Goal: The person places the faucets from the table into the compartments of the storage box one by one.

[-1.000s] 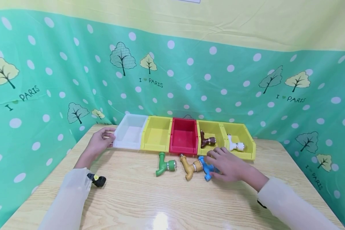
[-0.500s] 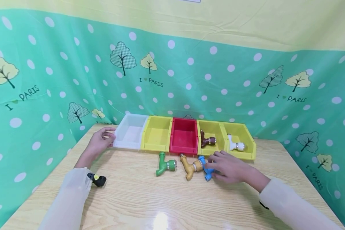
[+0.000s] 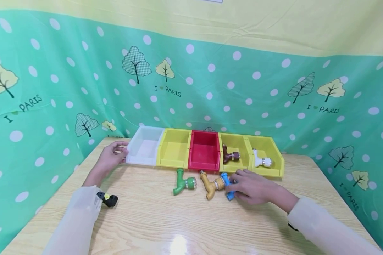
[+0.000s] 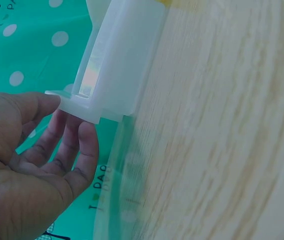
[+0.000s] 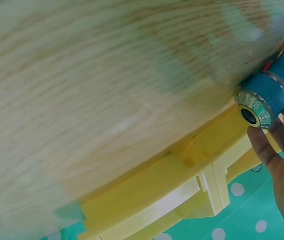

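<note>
My left hand (image 3: 111, 156) holds the left side of the white bin (image 3: 143, 150). In the left wrist view its thumb lies on the bin's rim and the fingertips reach against it from below. My right hand (image 3: 253, 186) grips a blue tap (image 3: 230, 195) lying on the table before the bins. The right wrist view shows fingers against the ribbed knob of this blue tap (image 5: 268, 92), and part of the thumb at the frame's edge. Beside it lie an ochre tap (image 3: 209, 187) and a green tap (image 3: 180, 184).
Right of the white bin, the row continues with a yellow bin (image 3: 173, 150), a red bin (image 3: 204, 156) and two more yellow bins. A brown tap (image 3: 229, 156) and a white tap (image 3: 261, 161) lie in those two. A patterned cloth (image 3: 191, 78) hangs behind the wooden table (image 3: 146, 219).
My right hand's fingers have closed in around the blue tap, which has turned slightly on the table. The left hand stays at the white bin.
</note>
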Available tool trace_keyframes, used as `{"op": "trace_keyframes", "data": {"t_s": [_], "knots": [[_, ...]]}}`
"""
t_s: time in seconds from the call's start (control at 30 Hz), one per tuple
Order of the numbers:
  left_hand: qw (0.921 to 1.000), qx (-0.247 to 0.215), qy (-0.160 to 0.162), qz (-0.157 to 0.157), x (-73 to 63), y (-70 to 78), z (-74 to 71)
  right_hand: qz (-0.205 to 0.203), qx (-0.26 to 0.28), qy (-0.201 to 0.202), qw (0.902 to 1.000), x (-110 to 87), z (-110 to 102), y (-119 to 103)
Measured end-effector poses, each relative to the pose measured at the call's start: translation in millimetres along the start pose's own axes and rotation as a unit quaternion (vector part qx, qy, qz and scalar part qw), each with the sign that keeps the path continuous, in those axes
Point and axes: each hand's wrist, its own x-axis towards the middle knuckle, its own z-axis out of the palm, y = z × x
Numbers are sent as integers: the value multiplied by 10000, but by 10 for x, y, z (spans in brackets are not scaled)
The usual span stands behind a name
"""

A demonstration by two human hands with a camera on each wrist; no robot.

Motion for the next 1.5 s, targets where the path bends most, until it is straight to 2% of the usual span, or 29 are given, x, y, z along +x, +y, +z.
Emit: {"op": "trace_keyframes", "data": {"t_s": [0.2, 0.47, 0.77, 1.03, 1.5], "knots": [[10000, -9, -3, 15, 3, -9, -3, 67, 126, -224, 9996, 24, -38, -22], [10000, -38, -25, -33, 28, -21, 0, 438, 586, -586, 9956, 25, -97, -59], [10000, 28, 15, -78, 14, -15, 1, 475, 450, -301, 9974, 18, 28, -79], [9999, -4, 15, -100, -3, -8, 9, 406, 580, 143, 9974, -12, 37, -101], [10000, -12, -3, -42, -18, 5, 4, 387, 430, 84, 9983, -123, 1, -131]]}}
